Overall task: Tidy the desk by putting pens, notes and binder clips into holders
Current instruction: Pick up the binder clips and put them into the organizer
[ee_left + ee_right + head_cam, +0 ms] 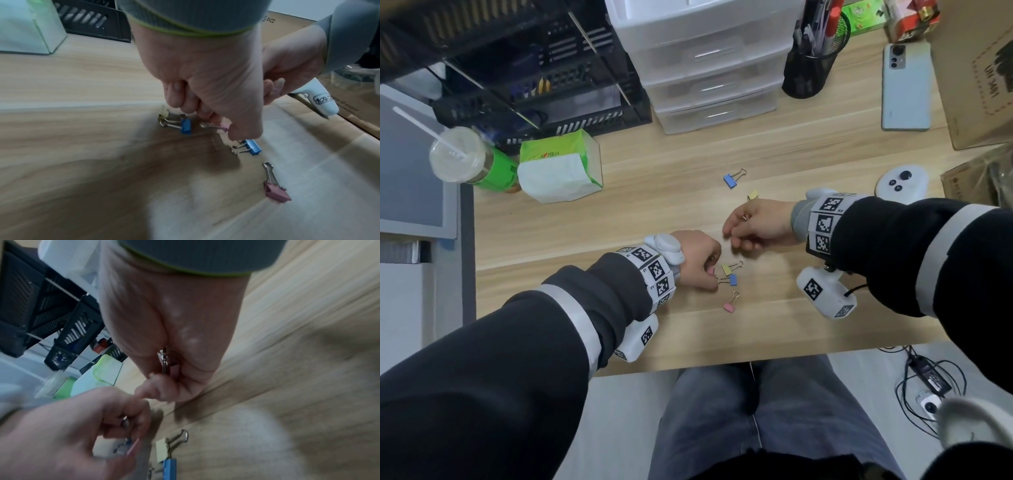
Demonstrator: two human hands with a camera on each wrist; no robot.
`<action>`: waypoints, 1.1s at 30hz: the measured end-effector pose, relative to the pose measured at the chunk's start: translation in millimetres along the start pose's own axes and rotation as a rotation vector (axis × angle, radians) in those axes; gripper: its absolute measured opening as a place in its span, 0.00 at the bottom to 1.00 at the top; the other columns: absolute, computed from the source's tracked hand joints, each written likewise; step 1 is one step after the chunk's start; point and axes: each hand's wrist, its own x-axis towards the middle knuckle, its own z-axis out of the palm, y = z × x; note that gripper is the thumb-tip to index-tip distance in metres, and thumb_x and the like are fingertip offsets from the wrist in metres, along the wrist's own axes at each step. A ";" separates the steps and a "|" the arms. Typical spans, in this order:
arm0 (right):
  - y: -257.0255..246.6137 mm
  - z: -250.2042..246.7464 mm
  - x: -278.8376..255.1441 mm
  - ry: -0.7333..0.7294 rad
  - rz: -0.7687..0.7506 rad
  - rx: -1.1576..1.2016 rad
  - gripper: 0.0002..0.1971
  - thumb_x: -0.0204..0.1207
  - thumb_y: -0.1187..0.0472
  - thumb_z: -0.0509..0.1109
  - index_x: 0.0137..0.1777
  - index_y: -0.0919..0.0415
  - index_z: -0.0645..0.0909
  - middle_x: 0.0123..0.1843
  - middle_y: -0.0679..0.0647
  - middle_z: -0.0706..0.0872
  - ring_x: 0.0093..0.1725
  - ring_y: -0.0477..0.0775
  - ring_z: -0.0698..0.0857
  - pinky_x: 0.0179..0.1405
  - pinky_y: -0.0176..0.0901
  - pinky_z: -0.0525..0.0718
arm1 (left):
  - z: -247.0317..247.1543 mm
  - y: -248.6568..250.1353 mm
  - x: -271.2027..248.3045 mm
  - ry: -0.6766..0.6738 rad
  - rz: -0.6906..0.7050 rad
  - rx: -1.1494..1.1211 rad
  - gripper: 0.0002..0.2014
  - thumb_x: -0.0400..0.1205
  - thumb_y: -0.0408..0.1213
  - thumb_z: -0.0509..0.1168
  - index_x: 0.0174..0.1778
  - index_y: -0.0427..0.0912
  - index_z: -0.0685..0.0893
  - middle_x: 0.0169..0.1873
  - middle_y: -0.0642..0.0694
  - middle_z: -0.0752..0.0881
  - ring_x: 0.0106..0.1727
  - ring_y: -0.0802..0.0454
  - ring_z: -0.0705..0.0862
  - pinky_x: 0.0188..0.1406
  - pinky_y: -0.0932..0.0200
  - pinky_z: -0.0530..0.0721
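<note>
Left hand (697, 262) pinches a pink clip (223, 127); right hand (760, 224) grips another clip (164, 361). Gather the 3 loose clips beside the left hand singly.

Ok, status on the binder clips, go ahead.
Left hand grips a pink clip. Right hand holds a clip. Loose clips on desk: blue, pink. Nothing blocking.

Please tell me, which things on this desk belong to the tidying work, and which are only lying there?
Belong to the job: binder clips, some held in the left hand and the right hand; pen cup; clear drawers; black tray rack.

Just lying about: phone, tissue pack, drink cup, cardboard box, white controller.
</note>
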 end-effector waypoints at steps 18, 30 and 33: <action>20.4 67.0 -10.0 -0.125 -0.415 -1.455 0.12 0.75 0.44 0.73 0.55 0.46 0.84 0.37 0.42 0.77 0.41 0.52 0.81 0.44 0.41 0.79 | -13.0 -17.8 -16.5 0.048 -0.211 -0.159 0.17 0.78 0.48 0.60 0.32 0.40 0.86 0.28 0.46 0.87 0.30 0.47 0.81 0.25 0.59 0.71; 28.2 63.2 -14.3 -0.117 -0.341 -1.463 0.16 0.67 0.45 0.71 0.54 0.44 0.82 0.38 0.42 0.81 0.42 0.55 0.85 0.49 0.48 0.86 | -23.1 -21.3 -24.3 0.019 -0.283 -0.105 0.14 0.72 0.49 0.63 0.28 0.48 0.90 0.34 0.42 0.89 0.29 0.48 0.80 0.27 0.55 0.76; 35.3 69.3 -13.5 -0.125 -0.376 -1.443 0.10 0.75 0.47 0.68 0.54 0.45 0.83 0.40 0.42 0.78 0.44 0.56 0.86 0.51 0.49 0.87 | -24.5 -21.0 -26.2 0.033 -0.289 -0.094 0.15 0.76 0.48 0.63 0.36 0.45 0.91 0.38 0.41 0.90 0.32 0.47 0.79 0.28 0.58 0.73</action>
